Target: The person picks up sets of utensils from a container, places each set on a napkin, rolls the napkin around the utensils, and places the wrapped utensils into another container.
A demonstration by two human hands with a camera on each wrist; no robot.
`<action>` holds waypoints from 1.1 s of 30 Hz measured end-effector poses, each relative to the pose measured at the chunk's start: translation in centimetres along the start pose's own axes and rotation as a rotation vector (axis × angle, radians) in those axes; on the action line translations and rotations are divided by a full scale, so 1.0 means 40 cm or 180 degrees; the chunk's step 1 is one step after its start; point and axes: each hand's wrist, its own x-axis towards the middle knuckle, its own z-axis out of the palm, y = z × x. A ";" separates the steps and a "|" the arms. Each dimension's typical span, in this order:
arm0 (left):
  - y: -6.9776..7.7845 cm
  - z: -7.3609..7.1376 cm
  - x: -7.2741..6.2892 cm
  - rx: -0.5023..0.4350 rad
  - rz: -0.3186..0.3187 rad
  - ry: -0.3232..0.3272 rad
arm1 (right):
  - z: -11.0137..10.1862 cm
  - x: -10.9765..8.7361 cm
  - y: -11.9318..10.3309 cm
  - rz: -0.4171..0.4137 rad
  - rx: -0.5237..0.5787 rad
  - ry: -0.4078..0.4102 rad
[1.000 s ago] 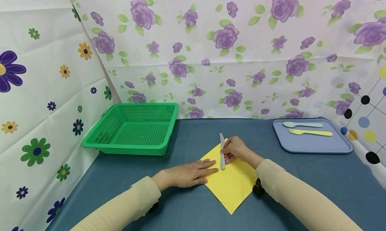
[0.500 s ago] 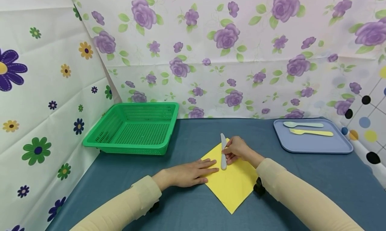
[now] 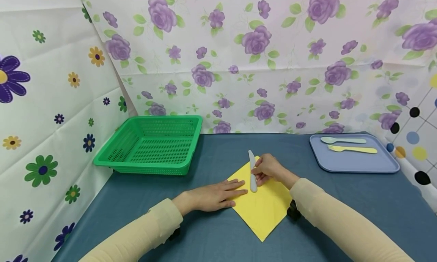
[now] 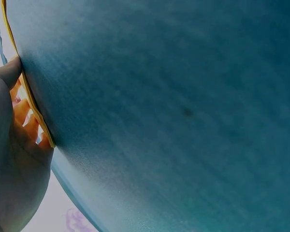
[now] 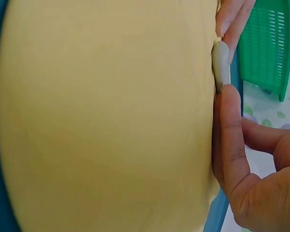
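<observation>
A yellow napkin (image 3: 264, 209) lies turned like a diamond on the dark blue tabletop. Along its upper left part runs a pale grey table knife (image 3: 253, 183), blade tip pointing away and just past the napkin's edge. My right hand (image 3: 268, 169) pinches this knife near its middle between thumb and fingers. In the right wrist view the rounded handle end (image 5: 222, 66) shows beyond my fingertips. With fingers spread and straight, my left hand (image 3: 215, 196) rests on the napkin's left corner. The left wrist view shows mostly tabletop, with the napkin's thin edge (image 4: 34, 108) by the fingers.
At the back left stands a green plastic basket (image 3: 160, 171) with perforated sides. A blue-grey tray (image 3: 358, 166) at the back right holds a pale green spoon (image 3: 345, 141) and a yellow fork (image 3: 355, 150). Flowered cloth (image 3: 225, 83) hangs behind the table.
</observation>
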 end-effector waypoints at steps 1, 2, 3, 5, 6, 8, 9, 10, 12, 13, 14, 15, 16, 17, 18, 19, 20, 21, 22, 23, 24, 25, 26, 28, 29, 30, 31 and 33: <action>0.000 0.000 0.000 0.0003 -0.0001 -0.0001 | 0.001 -0.001 -0.001 0.0004 0.0004 0.0009; 0.000 0.000 0.000 0.0005 -0.0001 -0.0003 | 0.002 -0.001 -0.001 0.0006 0.0000 0.0019; 0.000 0.000 0.000 0.0008 -0.0003 -0.0006 | 0.003 -0.002 -0.002 0.0005 -0.0005 0.0024; 0.000 0.000 0.000 0.0015 -0.0012 -0.0012 | 0.004 -0.003 -0.003 0.0003 -0.0014 0.0032; 0.000 0.000 0.000 0.0014 -0.0016 -0.0014 | 0.004 -0.003 -0.003 0.0001 -0.0020 0.0037; -0.001 0.000 0.001 0.0023 -0.0013 -0.0014 | 0.006 -0.003 -0.003 -0.0004 -0.0027 0.0042; -0.001 0.000 0.001 0.0026 -0.0011 -0.0014 | 0.006 -0.003 -0.002 -0.0005 -0.0026 0.0045; -0.001 0.000 0.001 0.0026 -0.0010 -0.0011 | 0.006 -0.003 -0.001 -0.0005 -0.0024 0.0053; -0.002 0.001 0.002 0.0027 -0.0007 -0.0007 | 0.007 -0.002 0.000 -0.0007 -0.0014 0.0058; -0.002 0.001 0.002 0.0027 -0.0005 -0.0005 | 0.007 -0.002 0.000 -0.0009 -0.0009 0.0058; -0.002 0.001 0.002 0.0029 -0.0003 -0.0003 | 0.006 -0.003 0.000 -0.0013 -0.0008 0.0055; -0.003 0.002 0.002 0.0025 -0.0006 -0.0002 | 0.006 -0.003 0.000 -0.0012 0.0002 0.0050; -0.003 0.002 0.002 0.0025 -0.0006 0.0001 | 0.006 -0.003 0.000 -0.0012 0.0009 0.0044; -0.003 0.003 0.002 0.0024 -0.0007 0.0001 | 0.006 -0.004 0.000 -0.0011 0.0017 0.0038; -0.004 0.003 0.002 0.0019 -0.0007 0.0003 | 0.006 -0.004 0.000 -0.0013 0.0023 0.0030; -0.004 0.003 0.001 0.0013 -0.0011 0.0004 | 0.006 -0.005 0.000 -0.0018 0.0026 0.0026; -0.004 0.003 0.001 0.0009 -0.0013 0.0004 | 0.006 -0.005 0.000 -0.0020 0.0026 0.0019; -0.003 0.003 0.000 0.0004 -0.0015 0.0004 | 0.006 -0.006 -0.001 -0.0020 0.0025 0.0018; -0.003 0.002 0.000 0.0003 -0.0015 0.0006 | 0.006 -0.006 -0.001 -0.0026 0.0018 0.0011; -0.003 0.002 -0.001 0.0000 -0.0017 0.0007 | 0.007 -0.007 -0.002 -0.0028 0.0017 0.0006; -0.002 0.002 -0.001 0.0000 -0.0019 0.0009 | 0.007 -0.008 -0.002 -0.0032 0.0016 -0.0001; -0.002 0.002 -0.001 -0.0003 -0.0022 0.0010 | 0.007 -0.009 -0.003 -0.0036 0.0009 -0.0004; -0.002 0.002 -0.002 -0.0003 -0.0019 0.0012 | 0.007 -0.009 -0.003 -0.0032 0.0016 -0.0010; -0.001 0.002 -0.001 -0.0001 -0.0013 0.0019 | 0.004 -0.011 -0.005 -0.0031 0.0018 -0.0026; -0.002 0.003 -0.001 -0.0001 -0.0011 0.0021 | 0.002 -0.012 -0.005 -0.0026 0.0015 -0.0038; -0.002 0.003 -0.001 -0.0001 -0.0011 0.0020 | -0.001 -0.012 -0.007 -0.0027 0.0010 -0.0047; -0.002 0.003 -0.001 -0.0002 -0.0010 0.0019 | -0.005 -0.013 -0.009 -0.0020 0.0008 -0.0049; -0.004 0.004 0.000 0.0001 -0.0006 0.0017 | -0.016 -0.014 -0.014 -0.0023 0.0004 -0.0056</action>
